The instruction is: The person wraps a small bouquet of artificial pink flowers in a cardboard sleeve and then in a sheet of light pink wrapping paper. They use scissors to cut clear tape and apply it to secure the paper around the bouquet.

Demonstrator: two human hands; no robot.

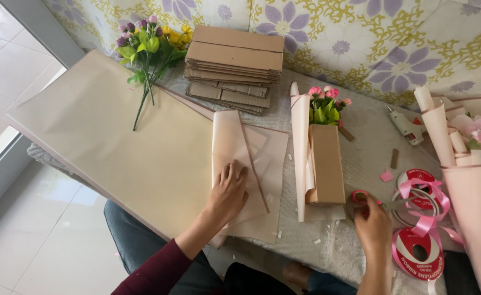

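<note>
My left hand [228,192] lies flat, fingers spread, on a folded sheet of pale pink wrapping paper [239,158] that rests on the table. My right hand [370,218] grips scissors with red handles [360,197], whose blades point right toward the ribbon spools. Between my hands lies a brown cardboard box [327,163] with pink artificial flowers [327,104] at its far end, set on a strip of pink paper [300,147].
A big stack of pink paper sheets [104,136] fills the left, with a mixed flower bunch [149,49] on it. Flattened cardboard [234,65] is stacked at the back. Pink ribbon spools [422,218], a glue gun [406,125] and wrapped bouquets [470,142] sit at right.
</note>
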